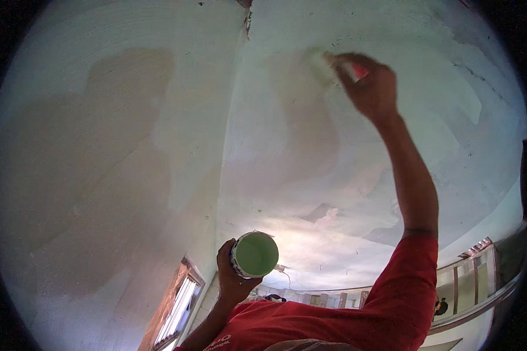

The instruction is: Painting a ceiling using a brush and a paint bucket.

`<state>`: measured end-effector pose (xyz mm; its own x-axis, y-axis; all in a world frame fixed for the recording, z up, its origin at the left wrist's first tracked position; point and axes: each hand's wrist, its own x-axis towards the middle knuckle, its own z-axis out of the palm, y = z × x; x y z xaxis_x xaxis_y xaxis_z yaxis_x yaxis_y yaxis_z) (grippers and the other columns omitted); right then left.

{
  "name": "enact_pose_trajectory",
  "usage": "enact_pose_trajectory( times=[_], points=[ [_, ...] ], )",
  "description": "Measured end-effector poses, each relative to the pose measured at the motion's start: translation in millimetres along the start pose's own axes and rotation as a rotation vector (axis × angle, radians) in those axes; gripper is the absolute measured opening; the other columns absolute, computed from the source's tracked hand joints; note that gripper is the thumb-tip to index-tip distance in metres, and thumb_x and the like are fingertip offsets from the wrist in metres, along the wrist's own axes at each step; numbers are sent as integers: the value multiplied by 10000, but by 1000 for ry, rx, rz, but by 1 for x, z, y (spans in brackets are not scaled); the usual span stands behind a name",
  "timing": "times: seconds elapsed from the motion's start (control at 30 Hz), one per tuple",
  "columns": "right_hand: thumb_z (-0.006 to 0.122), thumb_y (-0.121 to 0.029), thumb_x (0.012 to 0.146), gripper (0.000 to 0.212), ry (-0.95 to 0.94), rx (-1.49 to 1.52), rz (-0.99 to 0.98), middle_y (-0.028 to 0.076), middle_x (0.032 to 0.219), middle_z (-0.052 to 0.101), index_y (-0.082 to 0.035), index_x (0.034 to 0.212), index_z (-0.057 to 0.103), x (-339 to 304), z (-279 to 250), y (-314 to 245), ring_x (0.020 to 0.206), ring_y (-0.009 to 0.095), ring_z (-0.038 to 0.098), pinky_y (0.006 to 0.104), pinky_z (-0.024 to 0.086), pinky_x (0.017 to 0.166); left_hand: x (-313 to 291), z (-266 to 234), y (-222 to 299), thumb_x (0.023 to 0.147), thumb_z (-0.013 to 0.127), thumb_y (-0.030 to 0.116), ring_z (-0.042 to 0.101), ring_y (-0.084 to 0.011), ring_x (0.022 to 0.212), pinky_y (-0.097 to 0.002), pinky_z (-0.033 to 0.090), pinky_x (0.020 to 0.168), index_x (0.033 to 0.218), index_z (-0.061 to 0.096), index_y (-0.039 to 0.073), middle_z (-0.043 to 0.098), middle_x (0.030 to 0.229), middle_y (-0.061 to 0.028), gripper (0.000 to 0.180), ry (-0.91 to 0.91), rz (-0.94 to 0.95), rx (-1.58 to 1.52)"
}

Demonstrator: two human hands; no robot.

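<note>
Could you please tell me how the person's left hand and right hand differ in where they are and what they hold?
The left hand is low and near the body, while the right hand is stretched up to the ceiling. The left hand grips a small round pot of pale green paint; the right hand grips a red-handled brush, blurred against the ceiling. The left forearm is bent, the right arm nearly straight. Both hands are bare and closed around something.

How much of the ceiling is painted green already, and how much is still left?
Pale green already covers a wide band across the middle of the ceiling and the area near the brush. Right now the right hand presses the brush to the ceiling, while the left hand holds a small can of green paint. Large dull tan patches at left and centre are still unpainted.
</note>
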<state>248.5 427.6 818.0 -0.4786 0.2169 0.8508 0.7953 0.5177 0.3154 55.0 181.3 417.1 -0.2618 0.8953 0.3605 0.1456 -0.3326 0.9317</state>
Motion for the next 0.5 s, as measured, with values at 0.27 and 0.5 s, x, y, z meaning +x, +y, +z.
enact_pose_trajectory(
  times=[0.27,0.5],
  points=[
    [726,-124,769,354,5,-489,-8,18,921,713,-225,1107,739,-15,22,-11,740,239,694,374,562,631,0,4,-6,581,930,173,460,-382,1284,-484,406,1090,1461,352,43,441,1389,-187,1061,-9,-1,-90],
    [756,-176,690,261,-249,124,-387,32,885,696,-142,945,715,-139,85,-91,735,198,699,328,575,645,0,2,-16,582,939,186,464,-377,1279,-486,414,1081,1458,348,41,442,1381,-188,1066,-44,29,-28]
  ],
)
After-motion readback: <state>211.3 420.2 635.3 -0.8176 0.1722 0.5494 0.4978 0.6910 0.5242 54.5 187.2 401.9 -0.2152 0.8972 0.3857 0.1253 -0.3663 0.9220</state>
